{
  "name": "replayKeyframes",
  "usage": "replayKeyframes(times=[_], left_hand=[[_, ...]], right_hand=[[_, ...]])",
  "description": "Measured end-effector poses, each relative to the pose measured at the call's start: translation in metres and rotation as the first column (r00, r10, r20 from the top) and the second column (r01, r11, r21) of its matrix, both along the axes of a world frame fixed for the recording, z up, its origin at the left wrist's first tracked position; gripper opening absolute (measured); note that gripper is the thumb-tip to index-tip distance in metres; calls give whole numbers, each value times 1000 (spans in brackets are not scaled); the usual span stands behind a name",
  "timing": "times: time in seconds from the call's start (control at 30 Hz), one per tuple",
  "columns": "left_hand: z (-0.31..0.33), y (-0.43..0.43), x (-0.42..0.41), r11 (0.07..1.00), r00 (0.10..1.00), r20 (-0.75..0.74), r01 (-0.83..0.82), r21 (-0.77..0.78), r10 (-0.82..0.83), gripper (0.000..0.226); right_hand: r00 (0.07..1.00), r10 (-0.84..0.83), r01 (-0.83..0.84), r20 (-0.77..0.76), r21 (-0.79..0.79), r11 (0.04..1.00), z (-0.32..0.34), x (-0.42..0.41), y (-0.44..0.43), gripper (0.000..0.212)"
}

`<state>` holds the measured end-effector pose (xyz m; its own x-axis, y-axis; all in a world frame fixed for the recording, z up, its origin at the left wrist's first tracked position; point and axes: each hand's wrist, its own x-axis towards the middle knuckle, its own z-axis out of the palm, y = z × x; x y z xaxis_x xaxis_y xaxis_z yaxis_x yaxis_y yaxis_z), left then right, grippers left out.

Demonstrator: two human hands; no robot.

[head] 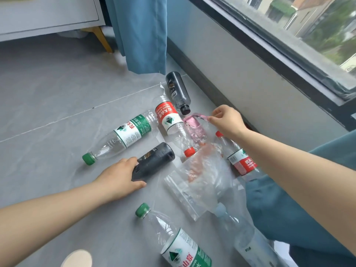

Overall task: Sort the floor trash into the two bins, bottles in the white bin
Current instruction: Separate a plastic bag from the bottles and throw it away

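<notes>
- Head view: a grey tiled floor (pixel 57 93) beside a wall under a window. Neither bin is in frame, so what they already hold cannot be told.
- The left hand (pixel 123 178) has thumb and fingers curled round the near end of a dark opaque plastic bottle (pixel 156 159). The bottle lies on its side and appears to rest on the floor.
- The right hand (pixel 227 120) pinches the edge of a pink-tinted crumpled plastic film (pixel 194 126), with one strip raised and the rest slack among the bottles.
- Bottles left lying:
  - a black plastic bottle with a black cap (pixel 178 92), near the wall
  - a clear bottle with a red label and red cap (pixel 168 120), touching the film
  - a clear bottle with a green label and green cap (pixel 125 137)
  - a second red-labelled clear bottle (pixel 238 157), under the right forearm
  - a second green-capped clear bottle (pixel 173 239), nearest the camera
  - a pale-capped clear bottle (pixel 244 234), partly under plastic
- A clear zip bag with orange-pink contents (pixel 204 180) lies between the hands.
- A blue curtain (pixel 142 35) hangs behind the pile.
- Judgement: most of the sorting is left. Seven bottles are due for the white bin; the film and bag presumably go to the other.
</notes>
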<state>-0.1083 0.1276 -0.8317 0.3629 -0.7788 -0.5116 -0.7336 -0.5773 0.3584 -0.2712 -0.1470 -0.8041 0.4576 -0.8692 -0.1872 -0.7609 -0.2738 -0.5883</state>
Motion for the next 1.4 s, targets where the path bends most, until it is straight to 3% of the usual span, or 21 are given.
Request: replayKeyframes(times=[0.17,0.3,0.53,0.83,0.97,1.07,1.2,1.3,1.4], left_hand=[[2,-1,0,1000,1000,6,7,10,-8,57],[0,-1,0,1000,1000,8,8,2,-8,59],[-8,-1,3,1000,1000,16,3,-19,-3,60],[-7,-8,2,1000,1000,12,13,-8,-13,57],[-4,-8,-1,1000,1000,16,19,-7,-19,56],[-3,-7,-2,1000,1000,22,18,1,-18,56],[0,-8,-4,1000,999,27,18,10,-18,54],[0,-7,-4,1000,999,37,22,14,-22,48],[-1,-7,-4,1000,999,37,24,12,-24,48]], right_hand=[[987,49,-53,-155,-23,998,-10,1,4,42],[952,99,-127,-290,-79,989,-16,16,6,34],[947,-9,-31,-322,-119,992,-27,42,-8,21],[994,-16,62,113,-416,907,-6,31,2,14],[903,46,98,428,-310,946,25,14,17,8],[872,70,81,485,-284,955,41,-5,38,17],[916,59,30,396,-214,976,42,-31,58,17],[959,84,-71,272,-58,996,36,-44,65,19],[986,168,-167,-21,42,985,26,-53,65,25]])
